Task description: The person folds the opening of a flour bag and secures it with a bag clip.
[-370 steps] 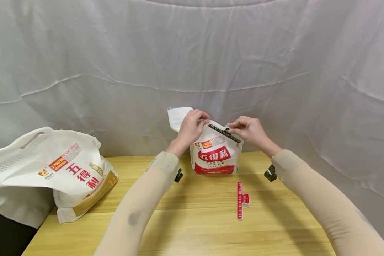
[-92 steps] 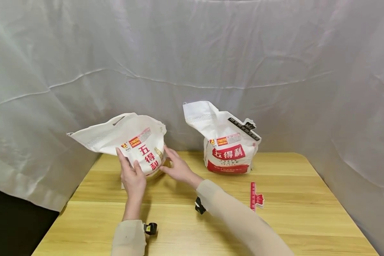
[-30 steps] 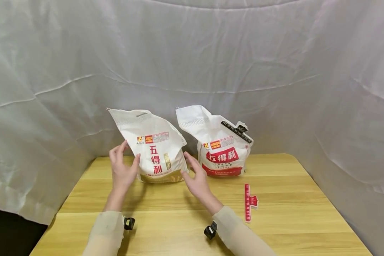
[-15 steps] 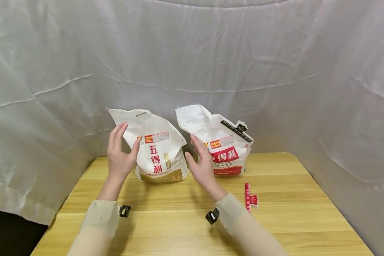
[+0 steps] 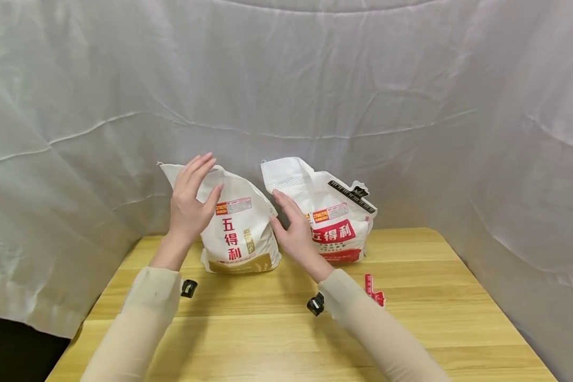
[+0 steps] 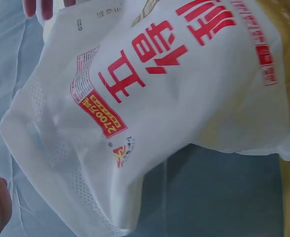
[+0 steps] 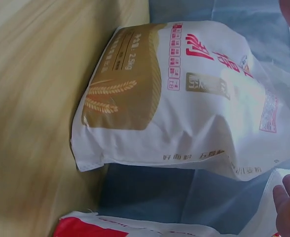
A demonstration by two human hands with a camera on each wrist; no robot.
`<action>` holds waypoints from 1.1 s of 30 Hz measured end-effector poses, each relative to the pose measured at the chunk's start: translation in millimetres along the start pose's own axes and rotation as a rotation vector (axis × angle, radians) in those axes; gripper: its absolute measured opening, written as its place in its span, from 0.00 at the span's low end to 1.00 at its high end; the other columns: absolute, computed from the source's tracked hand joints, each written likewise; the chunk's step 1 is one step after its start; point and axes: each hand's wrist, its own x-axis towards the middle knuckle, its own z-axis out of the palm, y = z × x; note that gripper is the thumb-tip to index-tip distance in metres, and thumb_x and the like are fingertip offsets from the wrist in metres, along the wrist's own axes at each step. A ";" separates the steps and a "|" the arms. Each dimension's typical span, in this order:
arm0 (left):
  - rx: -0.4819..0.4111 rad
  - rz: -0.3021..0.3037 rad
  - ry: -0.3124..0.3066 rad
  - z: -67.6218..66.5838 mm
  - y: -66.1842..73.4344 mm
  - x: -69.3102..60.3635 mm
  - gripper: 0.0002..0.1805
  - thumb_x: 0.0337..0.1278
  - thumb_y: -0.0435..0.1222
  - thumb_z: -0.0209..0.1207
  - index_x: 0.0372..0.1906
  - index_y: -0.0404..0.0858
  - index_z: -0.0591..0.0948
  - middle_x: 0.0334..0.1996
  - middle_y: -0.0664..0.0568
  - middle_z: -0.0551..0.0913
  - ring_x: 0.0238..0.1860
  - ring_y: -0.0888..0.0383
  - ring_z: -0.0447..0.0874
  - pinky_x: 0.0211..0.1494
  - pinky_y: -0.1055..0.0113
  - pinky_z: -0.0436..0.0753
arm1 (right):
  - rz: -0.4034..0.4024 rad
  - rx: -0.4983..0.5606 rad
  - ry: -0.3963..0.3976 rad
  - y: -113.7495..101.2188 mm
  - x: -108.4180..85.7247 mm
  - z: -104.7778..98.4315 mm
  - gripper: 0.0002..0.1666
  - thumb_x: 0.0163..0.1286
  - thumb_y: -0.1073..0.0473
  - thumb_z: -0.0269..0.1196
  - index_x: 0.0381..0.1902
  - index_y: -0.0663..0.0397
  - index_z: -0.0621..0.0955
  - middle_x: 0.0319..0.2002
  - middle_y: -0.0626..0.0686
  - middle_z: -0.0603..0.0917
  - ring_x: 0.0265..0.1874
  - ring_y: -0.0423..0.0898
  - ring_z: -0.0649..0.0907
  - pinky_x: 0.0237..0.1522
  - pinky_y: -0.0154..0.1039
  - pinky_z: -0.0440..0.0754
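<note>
I had the gold-banded flour bag standing on the wooden table, between my left hand and right hand. I judged it heavy and soft, its packed base likely to bulge under pressure, its thin top limp and foldable; the cloth looked faintly slippery, hardly fragile. To shift it I would have cupped both sides low; the top asked only for a light pinch. My left fingers were extended, thumb apart, before its upper left part, gripping nothing. My right fingers were straight, thumb apart, beside its right edge, partly in front of the red-printed flour bag. Contact I couldn't confirm for either hand.
</note>
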 end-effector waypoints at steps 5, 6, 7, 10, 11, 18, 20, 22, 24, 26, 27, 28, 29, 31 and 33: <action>0.036 0.076 -0.084 5.8 -5.9 11.1 0.26 0.55 0.24 0.71 0.61 0.33 0.83 0.63 0.42 0.83 0.69 0.36 0.74 0.78 0.50 0.65 | -0.032 -0.053 -0.032 2.6 7.9 5.3 0.34 0.69 0.73 0.64 0.72 0.64 0.73 0.72 0.60 0.75 0.73 0.54 0.73 0.77 0.42 0.65; 0.051 0.093 -0.104 6.8 -7.1 13.1 0.26 0.55 0.25 0.71 0.61 0.33 0.83 0.63 0.42 0.83 0.68 0.35 0.74 0.77 0.49 0.66 | -0.027 -0.070 -0.041 2.8 9.2 6.1 0.34 0.69 0.73 0.64 0.73 0.63 0.73 0.72 0.60 0.75 0.73 0.54 0.73 0.77 0.42 0.65; 0.066 0.109 -0.124 7.7 -8.2 14.9 0.26 0.56 0.25 0.71 0.61 0.33 0.83 0.62 0.41 0.84 0.68 0.35 0.75 0.77 0.49 0.66 | -0.021 -0.089 -0.049 2.5 10.5 6.7 0.34 0.70 0.72 0.64 0.73 0.62 0.73 0.72 0.59 0.75 0.73 0.53 0.73 0.77 0.41 0.64; 0.102 0.137 -0.182 11.4 -11.3 19.9 0.25 0.57 0.27 0.72 0.62 0.34 0.83 0.62 0.42 0.84 0.68 0.35 0.75 0.76 0.48 0.66 | 0.011 -0.132 -0.070 1.4 13.8 8.1 0.33 0.72 0.70 0.63 0.74 0.58 0.73 0.73 0.57 0.75 0.74 0.51 0.72 0.77 0.42 0.65; 0.108 0.141 -0.198 12.7 -12.1 21.5 0.26 0.57 0.27 0.72 0.62 0.34 0.83 0.61 0.42 0.84 0.68 0.35 0.75 0.76 0.47 0.67 | 0.021 -0.147 -0.076 1.3 14.8 8.6 0.32 0.73 0.70 0.62 0.74 0.57 0.73 0.73 0.57 0.75 0.74 0.51 0.72 0.76 0.42 0.65; 0.156 0.141 -0.290 19.9 -19.0 27.8 0.26 0.54 0.27 0.74 0.61 0.36 0.84 0.58 0.42 0.86 0.65 0.39 0.78 0.73 0.42 0.69 | 0.018 -0.159 -0.135 2.4 21.4 14.4 0.32 0.74 0.73 0.58 0.74 0.59 0.72 0.74 0.60 0.73 0.75 0.53 0.70 0.78 0.41 0.62; 0.176 0.139 -0.312 21.2 -20.5 28.4 0.25 0.54 0.27 0.74 0.60 0.36 0.84 0.56 0.42 0.87 0.63 0.41 0.79 0.72 0.42 0.69 | 0.008 -0.156 -0.134 3.7 22.6 16.7 0.32 0.72 0.75 0.58 0.74 0.61 0.72 0.73 0.62 0.74 0.74 0.55 0.71 0.78 0.41 0.62; 0.193 0.138 -0.330 22.3 -21.8 28.6 0.24 0.54 0.28 0.74 0.58 0.36 0.85 0.54 0.41 0.87 0.60 0.41 0.81 0.70 0.42 0.70 | 0.005 -0.167 -0.131 4.7 23.2 18.7 0.32 0.71 0.77 0.57 0.73 0.62 0.73 0.71 0.63 0.75 0.73 0.56 0.72 0.77 0.41 0.63; 0.201 0.135 -0.335 23.2 -22.5 28.5 0.22 0.54 0.27 0.74 0.56 0.36 0.86 0.52 0.42 0.87 0.57 0.41 0.82 0.68 0.43 0.72 | 0.007 -0.183 -0.131 5.7 24.0 20.6 0.32 0.71 0.78 0.56 0.73 0.62 0.73 0.71 0.63 0.76 0.72 0.57 0.73 0.77 0.42 0.65; 0.201 0.131 -0.334 23.9 -23.3 28.1 0.19 0.54 0.26 0.73 0.52 0.36 0.86 0.49 0.42 0.88 0.54 0.41 0.82 0.66 0.44 0.74 | 0.016 -0.198 -0.134 6.8 24.8 22.1 0.32 0.71 0.77 0.55 0.72 0.62 0.74 0.70 0.62 0.76 0.72 0.56 0.74 0.76 0.43 0.66; 0.200 0.129 -0.333 24.1 -23.5 27.9 0.17 0.54 0.26 0.73 0.50 0.35 0.86 0.48 0.42 0.88 0.53 0.41 0.82 0.65 0.45 0.74 | 0.020 -0.202 -0.133 7.2 25.4 22.6 0.32 0.71 0.77 0.54 0.72 0.62 0.74 0.70 0.62 0.76 0.72 0.56 0.74 0.76 0.43 0.66; 0.197 0.129 -0.329 24.6 -23.7 28.0 0.15 0.54 0.26 0.73 0.48 0.35 0.87 0.47 0.43 0.88 0.52 0.41 0.83 0.64 0.45 0.75 | 0.029 -0.209 -0.136 7.5 26.1 22.8 0.32 0.72 0.77 0.54 0.72 0.61 0.74 0.70 0.61 0.77 0.72 0.56 0.74 0.76 0.43 0.66; 0.193 0.128 -0.327 25.1 -24.1 28.0 0.14 0.55 0.25 0.73 0.46 0.35 0.87 0.45 0.43 0.88 0.51 0.41 0.83 0.63 0.45 0.75 | 0.039 -0.214 -0.138 7.7 26.7 22.9 0.32 0.72 0.77 0.53 0.72 0.60 0.74 0.70 0.60 0.77 0.72 0.55 0.74 0.76 0.43 0.67; 0.185 0.129 -0.320 26.0 -24.8 27.9 0.11 0.55 0.25 0.73 0.42 0.35 0.86 0.43 0.44 0.87 0.49 0.41 0.83 0.61 0.45 0.76 | 0.062 -0.217 -0.144 7.8 27.7 22.6 0.32 0.73 0.77 0.53 0.72 0.58 0.75 0.71 0.59 0.77 0.72 0.54 0.74 0.75 0.42 0.67; 0.182 0.134 -0.313 26.3 -25.5 28.2 0.09 0.55 0.25 0.73 0.39 0.35 0.86 0.41 0.45 0.87 0.46 0.42 0.83 0.59 0.45 0.77 | 0.077 -0.219 -0.150 7.8 28.8 22.3 0.32 0.73 0.76 0.53 0.72 0.56 0.75 0.71 0.58 0.77 0.72 0.53 0.74 0.75 0.42 0.67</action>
